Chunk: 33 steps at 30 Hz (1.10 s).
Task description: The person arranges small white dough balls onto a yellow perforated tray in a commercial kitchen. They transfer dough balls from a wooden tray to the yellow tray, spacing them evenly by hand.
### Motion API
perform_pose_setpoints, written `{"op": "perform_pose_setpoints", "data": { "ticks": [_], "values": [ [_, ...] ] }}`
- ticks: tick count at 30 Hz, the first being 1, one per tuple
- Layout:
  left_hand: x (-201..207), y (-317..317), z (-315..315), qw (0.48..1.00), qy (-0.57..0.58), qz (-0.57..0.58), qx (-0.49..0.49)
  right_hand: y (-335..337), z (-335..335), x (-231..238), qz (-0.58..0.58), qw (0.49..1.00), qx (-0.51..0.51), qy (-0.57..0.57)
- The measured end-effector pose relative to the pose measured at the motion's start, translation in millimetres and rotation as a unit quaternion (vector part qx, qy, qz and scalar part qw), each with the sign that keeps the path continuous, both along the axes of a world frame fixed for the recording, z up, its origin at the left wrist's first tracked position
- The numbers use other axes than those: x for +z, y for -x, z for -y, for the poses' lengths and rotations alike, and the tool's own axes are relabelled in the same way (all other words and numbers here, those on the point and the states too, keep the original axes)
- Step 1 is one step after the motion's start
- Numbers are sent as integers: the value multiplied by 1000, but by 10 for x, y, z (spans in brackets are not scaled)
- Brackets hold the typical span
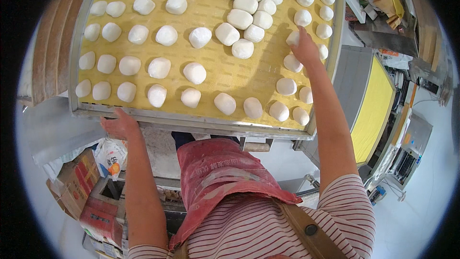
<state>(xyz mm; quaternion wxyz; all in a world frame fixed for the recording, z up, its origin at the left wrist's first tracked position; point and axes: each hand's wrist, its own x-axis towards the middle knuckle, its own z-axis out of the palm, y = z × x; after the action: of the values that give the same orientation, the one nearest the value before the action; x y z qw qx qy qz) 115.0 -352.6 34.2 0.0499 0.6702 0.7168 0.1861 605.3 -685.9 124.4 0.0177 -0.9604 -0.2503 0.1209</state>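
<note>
Cluttered workroom with a pale floor (424,172); wooden boards (60,33) line the upper left of the frame, cardboard boxes (76,187) and a white bag (111,157) the lower left, and a yellow panel (375,110) the right. Across the upper half lies a metal-rimmed tray (230,127) with a yellow, patterned surface. White, rounded dough lumps stand apart in rows at the left, along the lower edge and at the right; a close-packed cluster (245,5) sits at upper centre.

I see the worker from above, in a red apron (230,168) and striped shirt (239,232). The right hand (307,50) reaches to the upper right and covers part of one lump (293,38) in the right-hand rows; I cannot tell whether it pinches the lump or only touches it. The left hand (120,124) is by the tray's lower left edge, fingers loosely parted, with nothing visible in its grasp.

I judge that the lumps are being spaced out, this one being set in its row. The next move seems to call for a gentle release, without nudging the neighbours.
</note>
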Motion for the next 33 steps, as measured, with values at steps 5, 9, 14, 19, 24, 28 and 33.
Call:
{"op": "perform_pose_setpoints", "data": {
  "ticks": [5, 9, 14, 19, 24, 28, 33],
  "values": [
    [42, -11, -18, 1000, 13, 8, -5, 26, -46, 20, -3, 998, -6, 57],
    [211, -134, 33, 998, 35, 51, -2, -163, -15, -4, -28, 999, -12, 31],
    [63, -21, -8, 1000, 21, 16, 1, -146, 75, -205, -4, 998, -36, 44],
    [46, -38, -16, 999, 5, 33, -14, -165, 27, -154, -18, 997, -54, 60],
    [-142, 114, -51, 1000, -9, -25, -9, 438, -422, 321, 89, 990, 99, -38],
    [-32, 14, -16, 999, 3, -34, -5, 1222, -775, 355, -4, 956, 226, -185],
    [-59, 72, -36, 999, 5, -39, 6, 1657, -733, 74, 6, 942, 263, -208]
  ]
}}
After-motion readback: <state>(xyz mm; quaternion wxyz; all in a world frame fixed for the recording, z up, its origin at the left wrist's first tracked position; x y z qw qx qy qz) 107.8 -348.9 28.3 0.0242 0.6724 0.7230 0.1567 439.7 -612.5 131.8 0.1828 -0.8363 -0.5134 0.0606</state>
